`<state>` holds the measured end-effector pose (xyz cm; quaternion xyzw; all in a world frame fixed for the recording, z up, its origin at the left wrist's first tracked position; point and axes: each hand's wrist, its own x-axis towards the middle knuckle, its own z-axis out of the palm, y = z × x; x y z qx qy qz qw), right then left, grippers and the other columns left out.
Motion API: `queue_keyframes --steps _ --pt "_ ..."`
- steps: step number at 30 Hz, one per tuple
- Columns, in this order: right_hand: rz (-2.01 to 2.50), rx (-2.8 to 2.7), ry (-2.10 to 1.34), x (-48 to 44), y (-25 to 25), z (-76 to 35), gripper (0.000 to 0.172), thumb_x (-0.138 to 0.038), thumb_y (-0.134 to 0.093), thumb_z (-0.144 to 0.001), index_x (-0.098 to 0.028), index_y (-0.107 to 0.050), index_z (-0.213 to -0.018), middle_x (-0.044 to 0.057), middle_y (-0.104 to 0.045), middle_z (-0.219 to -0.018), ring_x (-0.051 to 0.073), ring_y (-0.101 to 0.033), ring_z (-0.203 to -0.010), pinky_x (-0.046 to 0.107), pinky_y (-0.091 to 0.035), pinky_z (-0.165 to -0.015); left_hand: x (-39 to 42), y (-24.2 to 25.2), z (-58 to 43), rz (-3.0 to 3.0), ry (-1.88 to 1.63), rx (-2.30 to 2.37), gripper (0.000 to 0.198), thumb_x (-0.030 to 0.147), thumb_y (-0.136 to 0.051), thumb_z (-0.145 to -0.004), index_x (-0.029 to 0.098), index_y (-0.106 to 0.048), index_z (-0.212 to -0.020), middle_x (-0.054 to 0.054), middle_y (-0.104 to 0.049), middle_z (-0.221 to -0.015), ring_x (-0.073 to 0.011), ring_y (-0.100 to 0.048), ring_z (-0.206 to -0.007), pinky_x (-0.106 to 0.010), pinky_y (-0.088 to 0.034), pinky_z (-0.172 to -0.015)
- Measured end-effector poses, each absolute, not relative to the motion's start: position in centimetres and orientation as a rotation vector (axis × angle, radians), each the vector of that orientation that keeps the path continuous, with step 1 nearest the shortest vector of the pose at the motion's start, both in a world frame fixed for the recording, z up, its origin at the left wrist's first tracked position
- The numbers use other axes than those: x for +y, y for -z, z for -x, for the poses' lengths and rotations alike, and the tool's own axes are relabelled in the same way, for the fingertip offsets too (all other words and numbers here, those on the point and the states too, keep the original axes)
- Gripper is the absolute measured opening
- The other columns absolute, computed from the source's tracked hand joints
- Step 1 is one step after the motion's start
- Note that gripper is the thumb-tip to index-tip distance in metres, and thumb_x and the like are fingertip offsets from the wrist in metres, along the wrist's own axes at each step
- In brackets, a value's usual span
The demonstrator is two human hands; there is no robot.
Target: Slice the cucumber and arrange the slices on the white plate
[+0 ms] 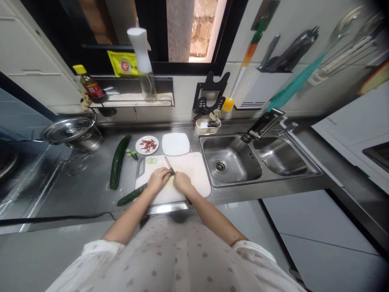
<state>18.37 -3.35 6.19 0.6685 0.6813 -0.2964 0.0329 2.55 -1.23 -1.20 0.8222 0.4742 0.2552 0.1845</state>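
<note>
Steel counter (pixel 88 198) bears two plates (pixel 175 144) behind the board (pixel 199 174), left hand (pixel 158 179) gripping a cucumber (pixel 130 196), right hand (pixel 182 183) a knife (pixel 168 162).

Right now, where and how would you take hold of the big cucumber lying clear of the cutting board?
Grip the big cucumber around its middle with the left hand, probably best from above and its left. It's long, lying on the counter, so a central hold should balance; green pieces lie close on its right.
</note>
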Motion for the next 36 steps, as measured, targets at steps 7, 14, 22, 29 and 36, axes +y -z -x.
queue_keyframes --steps 7,14,22,29,36 --pt "-2.040 2.102 0.890 -4.0 -5.8 -18.8 0.037 -0.013 -0.040 -0.091 -0.009 -0.059 -0.122 0.018 -0.069 -0.109 0.024 -0.064 -0.106 0.030 -0.047 -0.087 -1.2 1.1 -2.5 -2.312 -0.714 1.336 0.026 0.029 -0.050 -0.094 0.024 -0.068 -0.111 -0.006 -0.068 -0.104 -0.0196 -0.061 -0.098 -0.034 -0.048 -0.088" --pt "-2.055 2.079 0.907 -3.5 -6.0 -18.3 0.037 -0.014 -0.039 -0.092 -0.011 -0.060 -0.122 0.018 -0.068 -0.110 0.023 -0.064 -0.107 0.030 -0.047 -0.087 -1.2 1.2 -2.6 -2.314 -0.722 1.340 0.025 0.029 -0.050 -0.093 0.023 -0.069 -0.110 -0.006 -0.068 -0.104 -0.0199 -0.061 -0.098 -0.034 -0.048 -0.087" --pt "-2.029 2.068 0.918 -3.7 -6.0 -18.5 0.036 -0.014 -0.040 -0.091 -0.011 -0.060 -0.122 0.018 -0.069 -0.110 0.024 -0.064 -0.106 0.031 -0.048 -0.086 -1.1 1.3 -2.5 -2.314 -0.708 1.339 0.025 0.030 -0.050 -0.093 0.024 -0.069 -0.110 -0.005 -0.068 -0.104 -0.0199 -0.061 -0.098 -0.034 -0.049 -0.087" --pt "-2.049 2.110 0.918 -3.4 -5.2 -18.5 0.041 -0.015 -0.041 -0.091 -0.013 -0.054 -0.129 0.016 -0.069 -0.108 0.023 -0.066 -0.104 0.030 -0.048 -0.085 -1.0 1.5 -2.4 -2.306 -0.722 1.329 0.025 0.029 -0.050 -0.093 0.024 -0.068 -0.110 -0.006 -0.068 -0.104 -0.0198 -0.061 -0.098 -0.034 -0.048 -0.087" --pt "-2.031 2.097 0.908 -3.4 -5.2 -18.6 0.038 -0.015 -0.040 -0.091 -0.011 -0.058 -0.125 0.018 -0.069 -0.110 0.025 -0.065 -0.104 0.031 -0.049 -0.084 -1.0 1.4 -2.5 -2.301 -0.720 1.340 0.024 0.029 -0.051 -0.093 0.024 -0.068 -0.109 -0.006 -0.068 -0.105 -0.0198 -0.061 -0.098 -0.034 -0.049 -0.087"
